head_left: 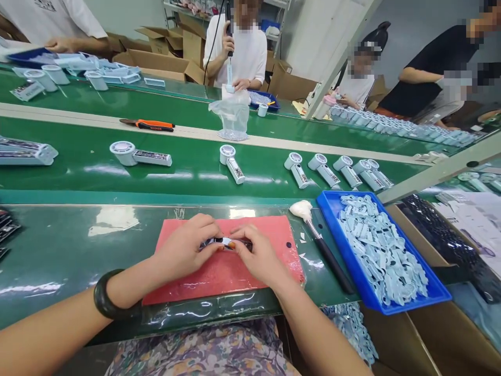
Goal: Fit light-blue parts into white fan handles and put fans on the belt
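Over a red mat (188, 282) on the bench, my left hand (191, 243) and my right hand (256, 253) pinch a small dark and light-blue part (226, 241) from both ends. Fingers cover most of it, so its exact kind is hidden. A dark bangle circles my left wrist. To the right of the mat lies a black-handled tool (326, 250) with a white wrapped head. Beside that tool a blue tray (410, 303) holds many small light-blue plastic pieces (379, 250).
Beyond the bench, a green conveyor belt (188, 183) carries several light-blue handheld fans (234, 164). Orange-handled pliers (151, 125) and a clear plastic bag (234, 117) lie on the divider strip. Co-workers sit across the line, one holding a power screwdriver (229, 36). Dark parts (8, 227) sit at the left edge.
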The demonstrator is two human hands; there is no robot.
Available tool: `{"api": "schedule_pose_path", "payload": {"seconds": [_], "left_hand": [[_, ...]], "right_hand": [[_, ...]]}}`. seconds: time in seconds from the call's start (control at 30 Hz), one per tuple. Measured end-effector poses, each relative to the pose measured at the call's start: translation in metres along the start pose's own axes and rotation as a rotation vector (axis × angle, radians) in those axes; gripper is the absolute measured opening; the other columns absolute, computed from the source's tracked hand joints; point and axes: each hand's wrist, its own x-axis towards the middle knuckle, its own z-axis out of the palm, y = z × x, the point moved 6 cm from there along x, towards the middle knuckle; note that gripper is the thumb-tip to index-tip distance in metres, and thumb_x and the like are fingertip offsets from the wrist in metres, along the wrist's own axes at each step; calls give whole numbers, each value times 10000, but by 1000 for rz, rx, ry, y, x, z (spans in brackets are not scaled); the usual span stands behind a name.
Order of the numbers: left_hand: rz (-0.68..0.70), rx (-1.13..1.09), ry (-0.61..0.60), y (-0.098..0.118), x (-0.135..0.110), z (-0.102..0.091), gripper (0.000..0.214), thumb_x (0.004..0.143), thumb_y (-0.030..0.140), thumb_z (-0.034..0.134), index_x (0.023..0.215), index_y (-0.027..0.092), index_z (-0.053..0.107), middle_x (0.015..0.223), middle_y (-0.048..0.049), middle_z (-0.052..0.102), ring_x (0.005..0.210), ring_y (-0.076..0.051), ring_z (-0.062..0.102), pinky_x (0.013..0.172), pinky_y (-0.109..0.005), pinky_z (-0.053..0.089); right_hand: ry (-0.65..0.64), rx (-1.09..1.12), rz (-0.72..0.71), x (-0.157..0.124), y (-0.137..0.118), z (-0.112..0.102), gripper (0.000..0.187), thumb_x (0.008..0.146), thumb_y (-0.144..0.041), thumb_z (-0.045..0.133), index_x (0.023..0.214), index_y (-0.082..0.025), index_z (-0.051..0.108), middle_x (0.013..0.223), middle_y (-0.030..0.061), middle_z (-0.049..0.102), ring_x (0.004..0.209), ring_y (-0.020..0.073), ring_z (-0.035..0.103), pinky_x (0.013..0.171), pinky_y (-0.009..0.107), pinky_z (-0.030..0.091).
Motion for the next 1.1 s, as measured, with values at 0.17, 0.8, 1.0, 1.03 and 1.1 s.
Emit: {"api": "schedule_pose_path", "payload": {"seconds": [0.17,0.8,1.0,1.03,1.1], "left_hand": [[40,67,-42,10,-12,2,245,1008,297,484,893,213,683,1003,-65,688,965,-217,623,833,-366,533],[57,335,7,25,-37,14,300,1012,300,453,1147,196,700,1161,-99,752,1198,-309,655,1045,-520,539],[98,308,-22,26,-32,8,259,1008,317,490,1149,233,691,1172,-61,751,1195,-288,651,1030,-476,545],[106,302,-23,26,-31,7,255,1009,319,492,1156,241,685,1174,-52,750,1199,-281,649,1029,-462,545],[107,284,3,28,-30,5,255,1017,310,477,1168,247,672,1163,-43,751,1174,-262,658,1012,-434,547]], "right_hand": [[-181,62,42,-4,10,5,450,979,-161,699,1399,-214,548,1318,72,640,1203,227,602,1058,429,500],[-218,-450,-227,-26,-8,26,455,1001,-175,615,1439,-125,504,1334,138,599,1156,319,506,965,492,447],[-225,-330,-174,-24,-8,22,459,978,-156,626,1424,-170,518,1317,102,612,1172,285,526,998,469,443],[-236,-312,-166,-24,-9,21,463,977,-141,623,1426,-170,517,1319,97,613,1177,278,531,1008,462,440],[-255,-297,-150,-24,-11,19,454,980,-114,613,1422,-166,524,1323,96,613,1185,273,533,1020,458,432]]}}
